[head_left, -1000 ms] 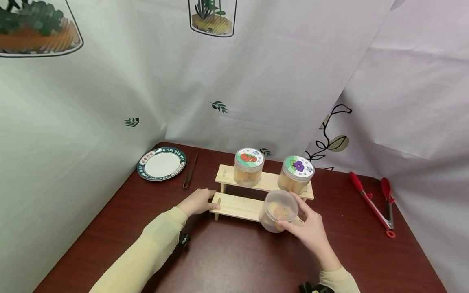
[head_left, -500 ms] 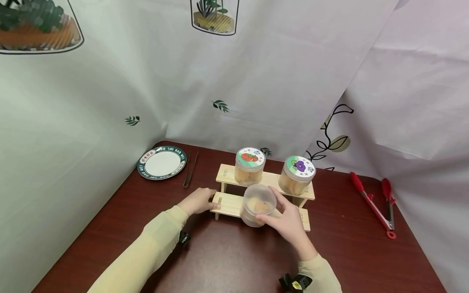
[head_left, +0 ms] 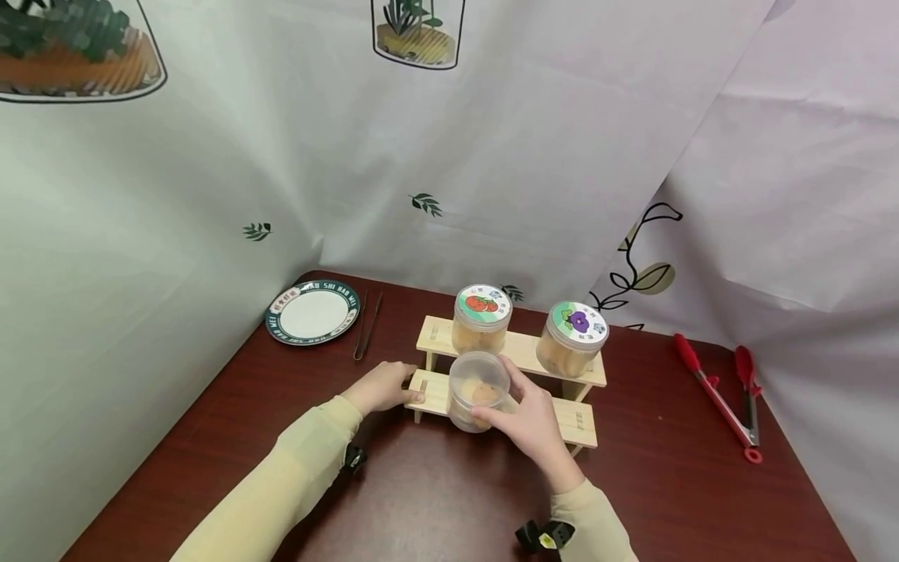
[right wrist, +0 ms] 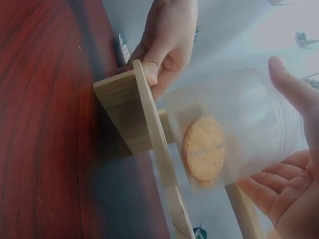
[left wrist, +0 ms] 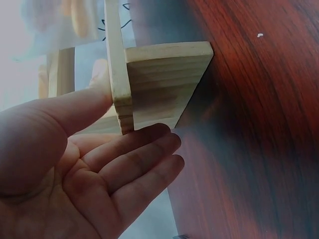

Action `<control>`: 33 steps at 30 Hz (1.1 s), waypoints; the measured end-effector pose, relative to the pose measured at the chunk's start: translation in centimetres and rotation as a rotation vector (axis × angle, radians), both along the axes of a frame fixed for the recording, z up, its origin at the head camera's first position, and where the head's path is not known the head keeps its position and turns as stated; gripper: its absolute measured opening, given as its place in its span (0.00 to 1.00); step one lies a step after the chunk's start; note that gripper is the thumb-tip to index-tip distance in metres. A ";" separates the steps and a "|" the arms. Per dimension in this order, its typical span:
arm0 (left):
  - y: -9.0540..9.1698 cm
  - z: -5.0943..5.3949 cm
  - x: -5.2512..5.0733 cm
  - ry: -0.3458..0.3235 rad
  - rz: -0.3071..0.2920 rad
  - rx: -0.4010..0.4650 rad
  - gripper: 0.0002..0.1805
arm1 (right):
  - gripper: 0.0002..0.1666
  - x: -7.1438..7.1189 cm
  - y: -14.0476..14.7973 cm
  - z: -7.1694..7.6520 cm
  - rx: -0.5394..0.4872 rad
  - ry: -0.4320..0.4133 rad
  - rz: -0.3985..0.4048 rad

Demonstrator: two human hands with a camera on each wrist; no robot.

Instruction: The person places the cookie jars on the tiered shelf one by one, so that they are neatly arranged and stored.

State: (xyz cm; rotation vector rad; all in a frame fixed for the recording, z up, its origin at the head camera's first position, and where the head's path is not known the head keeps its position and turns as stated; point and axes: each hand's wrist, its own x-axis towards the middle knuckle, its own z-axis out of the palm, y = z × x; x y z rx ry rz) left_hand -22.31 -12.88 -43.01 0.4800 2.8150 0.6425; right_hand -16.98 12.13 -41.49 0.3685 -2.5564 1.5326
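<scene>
My right hand grips a lidless clear jar between thumb and fingers, over the left half of the lower step of a two-step wooden stand. In the right wrist view, round biscuits lie in the jar, and a narrow gap shows between its base and the board. At the step's left end is my left hand, its thumb on top of the board and its fingers against the end and underside. Two lidded jars stand on the upper step: one with a tomato label, one with a purple flower label.
A white plate with a dark green rim lies at the back left of the dark red table. Beside it are slim metal tweezers. Red-handled tongs lie at the right, near the curtain wall.
My right hand has carried the open jar leftward along the lower step, from its right end to its left half. My left hand has stayed at the stand's left end.
</scene>
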 end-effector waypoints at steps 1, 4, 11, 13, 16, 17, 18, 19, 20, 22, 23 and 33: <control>0.0 0.0 0.0 -0.001 0.000 0.000 0.27 | 0.54 0.0 -0.1 -0.1 0.009 0.002 -0.002; 0.0 0.0 0.0 0.002 -0.003 0.002 0.27 | 0.55 -0.1 -0.3 -0.2 0.035 0.009 -0.011; 0.0 0.2 0.1 0.008 -0.004 0.004 0.26 | 0.56 -0.1 -0.6 -0.7 0.029 0.029 -0.007; -0.1 0.2 0.0 0.016 -0.006 -0.001 0.25 | 0.56 -0.1 -0.7 -0.8 0.014 0.039 0.002; -0.1 0.1 0.0 0.018 -0.005 0.000 0.24 | 0.56 -0.1 -0.8 -0.9 0.000 0.044 0.016; -0.1 0.0 0.0 0.020 -0.005 -0.001 0.25 | 0.56 -0.1 -0.8 -0.9 -0.004 0.041 0.017; -0.1 0.0 0.0 0.017 -0.003 0.000 0.25 | 0.56 -0.1 -0.8 -0.9 -0.006 0.036 0.019; -0.2 0.0 0.0 0.018 -0.002 0.001 0.26 | 0.56 -0.1 -0.8 -0.9 -0.007 0.032 0.021; -0.2 0.0 -0.1 0.016 0.000 0.003 0.26 | 0.56 -0.1 -0.8 -0.8 -0.007 0.026 0.022; -0.2 -0.1 -0.1 0.020 0.000 0.005 0.27 | 0.57 -0.1 -0.8 -0.7 -0.008 0.016 0.022; -0.1 -0.1 -0.1 0.022 0.001 0.007 0.27 | 0.57 -0.1 -0.8 -0.7 -0.004 0.012 0.021; 0.3 -0.4 0.6 0.091 0.034 0.017 0.23 | 0.59 0.0 -0.3 -0.8 0.072 0.026 0.016</control>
